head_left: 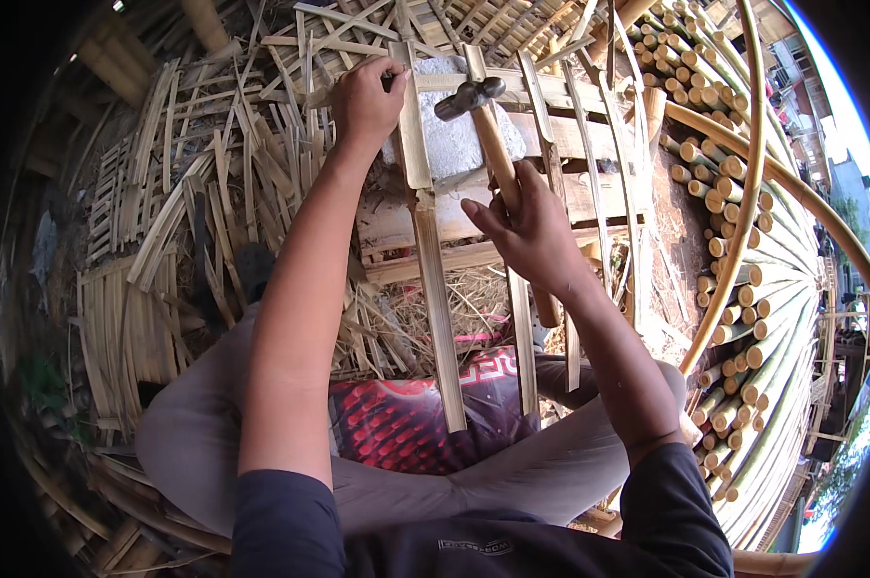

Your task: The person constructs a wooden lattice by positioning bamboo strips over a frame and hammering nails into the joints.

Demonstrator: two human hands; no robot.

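Observation:
My right hand is wrapped round the wooden handle of a hammer, its metal head raised over a pale stone block. My left hand is closed, thumb and fingers pinched together beside the upper end of a split bamboo strip. What sits in that pinch, if anything, is too small to make out. The strip runs down toward my lap and crosses a bamboo crosspiece. Several more long strips lie side by side to its right, forming a slatted frame with the crosspiece.
Wooden planks lie under the strips by the stone. Heaps of split bamboo fill the left side. Stacked bamboo poles stand on the right, with a bent pole before them. A red and black printed sheet lies under my crossed legs.

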